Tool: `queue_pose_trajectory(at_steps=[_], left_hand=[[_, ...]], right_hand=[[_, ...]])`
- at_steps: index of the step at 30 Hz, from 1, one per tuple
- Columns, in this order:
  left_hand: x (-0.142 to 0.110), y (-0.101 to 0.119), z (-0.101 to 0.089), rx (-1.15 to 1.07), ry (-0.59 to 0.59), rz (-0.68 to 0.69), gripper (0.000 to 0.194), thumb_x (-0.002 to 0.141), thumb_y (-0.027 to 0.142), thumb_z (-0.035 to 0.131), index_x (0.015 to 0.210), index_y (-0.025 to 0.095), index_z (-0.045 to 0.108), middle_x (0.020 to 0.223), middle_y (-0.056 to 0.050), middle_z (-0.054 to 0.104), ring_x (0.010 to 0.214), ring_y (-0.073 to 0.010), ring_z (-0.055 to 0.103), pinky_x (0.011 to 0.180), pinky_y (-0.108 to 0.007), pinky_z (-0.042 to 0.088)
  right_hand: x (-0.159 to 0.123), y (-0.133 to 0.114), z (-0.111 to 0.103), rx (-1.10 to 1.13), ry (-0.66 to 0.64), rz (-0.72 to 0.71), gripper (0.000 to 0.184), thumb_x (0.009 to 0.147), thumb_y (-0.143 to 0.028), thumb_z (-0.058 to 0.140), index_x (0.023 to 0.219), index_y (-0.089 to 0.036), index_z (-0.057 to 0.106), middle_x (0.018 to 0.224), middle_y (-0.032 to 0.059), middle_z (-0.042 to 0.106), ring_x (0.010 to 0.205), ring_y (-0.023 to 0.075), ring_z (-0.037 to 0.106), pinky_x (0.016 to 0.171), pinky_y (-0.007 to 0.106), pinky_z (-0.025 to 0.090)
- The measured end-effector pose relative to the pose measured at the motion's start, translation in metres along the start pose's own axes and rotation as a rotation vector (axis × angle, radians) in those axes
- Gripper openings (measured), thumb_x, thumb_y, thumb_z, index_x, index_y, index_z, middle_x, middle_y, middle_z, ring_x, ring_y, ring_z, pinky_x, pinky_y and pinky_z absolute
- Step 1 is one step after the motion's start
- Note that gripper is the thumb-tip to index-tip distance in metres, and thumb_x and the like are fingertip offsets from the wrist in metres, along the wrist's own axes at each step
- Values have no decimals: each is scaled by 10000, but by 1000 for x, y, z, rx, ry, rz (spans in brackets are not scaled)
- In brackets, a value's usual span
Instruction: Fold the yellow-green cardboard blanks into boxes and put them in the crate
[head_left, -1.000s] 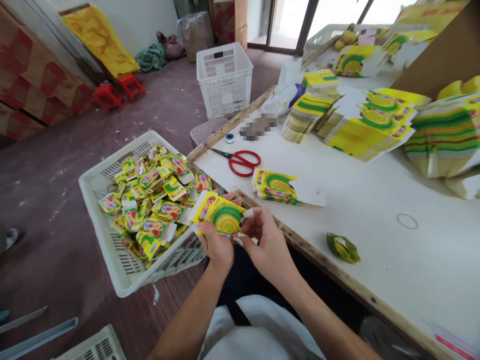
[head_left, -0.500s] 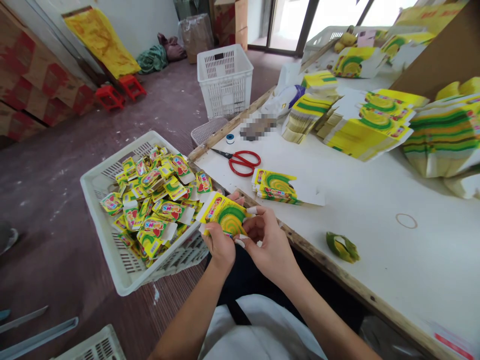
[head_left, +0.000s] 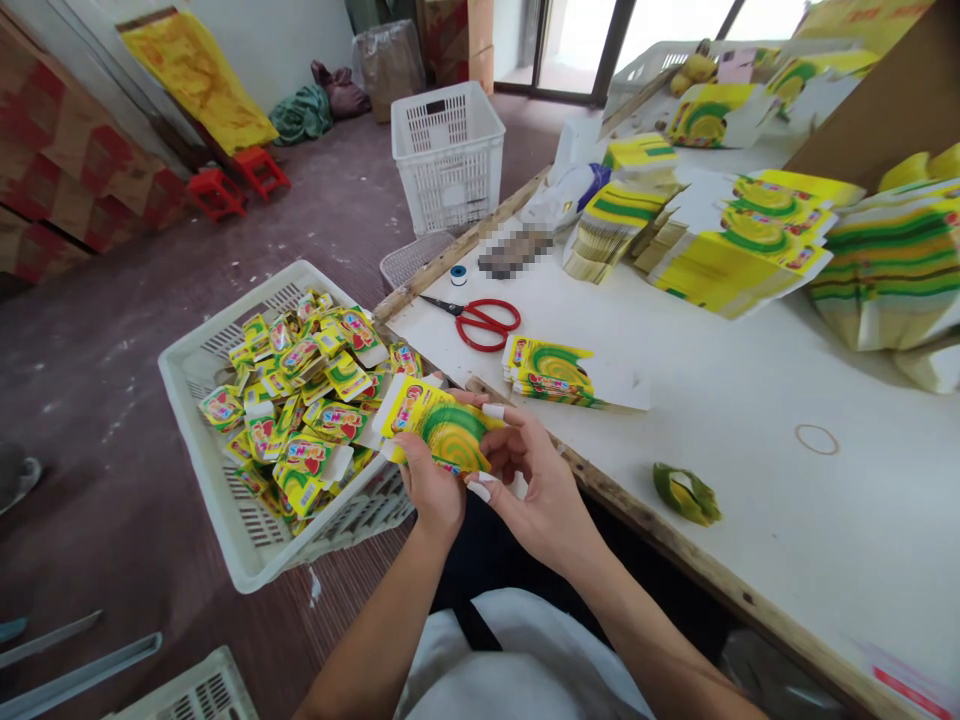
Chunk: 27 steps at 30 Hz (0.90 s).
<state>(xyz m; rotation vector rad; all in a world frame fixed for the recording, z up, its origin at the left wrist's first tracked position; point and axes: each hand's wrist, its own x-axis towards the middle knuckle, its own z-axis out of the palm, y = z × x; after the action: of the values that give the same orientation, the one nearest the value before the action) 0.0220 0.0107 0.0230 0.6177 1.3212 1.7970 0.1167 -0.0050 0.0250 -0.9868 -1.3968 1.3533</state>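
A small yellow-and-green printed carton [head_left: 439, 428] is held between both hands, just off the table's front edge. My left hand [head_left: 429, 490] grips it from below with the fingers wrapped round its near side. My right hand [head_left: 529, 478] pinches its right end, thumb and fingertips on the flap. To the left, a white plastic crate [head_left: 225, 510] on the floor holds several folded cartons [head_left: 311, 385] of the same print. A short stack of flat cartons [head_left: 551, 372] lies on the white table [head_left: 750, 440] just beyond my hands.
Red-handled scissors [head_left: 480, 320] and a small tape roll [head_left: 458, 275] lie near the table's left edge. Tall stacks of flat cartons [head_left: 739, 245] fill the back. A green scrap [head_left: 686, 495] and a rubber band [head_left: 816, 438] lie nearer. An empty white crate [head_left: 448, 150] stands on the floor.
The carton has been turned and shifted slightly left in my hands. My right fingers have moved from its lower edge to its right end.
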Motion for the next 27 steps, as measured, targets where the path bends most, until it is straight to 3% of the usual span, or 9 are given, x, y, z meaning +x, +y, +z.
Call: queue_pose_trajectory(at_steps=[6, 18, 24, 27], left_hand=[[-4, -5, -3, -97, 16, 3, 678, 723, 791, 583, 1002, 186, 713, 958, -97, 747, 923, -264, 714, 815, -336, 583], [-4, -6, -5, -70, 42, -36, 717, 695, 809, 587, 1047, 194, 695, 895, -79, 744, 852, -242, 709, 762, -330, 570], [-5, -9, -9, -53, 81, -40, 723, 706, 771, 623, 1124, 184, 672, 994, -100, 740, 968, -257, 700, 797, -323, 556], [-6, -11, -12, -44, 101, -20, 686, 718, 728, 657, 1134, 184, 670, 1009, -103, 738, 922, -250, 708, 737, -307, 549]], right_hand=[[-3, 2, 3, -8, -42, 45, 514, 766, -172, 611, 1230, -245, 401, 839, -11, 591, 703, 141, 585, 568, 248, 459], [-5, 4, 7, -62, -29, 18, 507, 771, -134, 567, 1233, -245, 390, 843, -8, 592, 701, 140, 591, 556, 241, 446], [-4, 3, 6, -83, -37, 2, 445, 791, -156, 565, 1187, -248, 385, 808, -22, 587, 653, 134, 570, 542, 242, 436], [-4, 3, 6, -82, -43, 3, 424, 805, -164, 559, 1181, -249, 382, 800, -23, 584, 642, 133, 565, 539, 244, 433]])
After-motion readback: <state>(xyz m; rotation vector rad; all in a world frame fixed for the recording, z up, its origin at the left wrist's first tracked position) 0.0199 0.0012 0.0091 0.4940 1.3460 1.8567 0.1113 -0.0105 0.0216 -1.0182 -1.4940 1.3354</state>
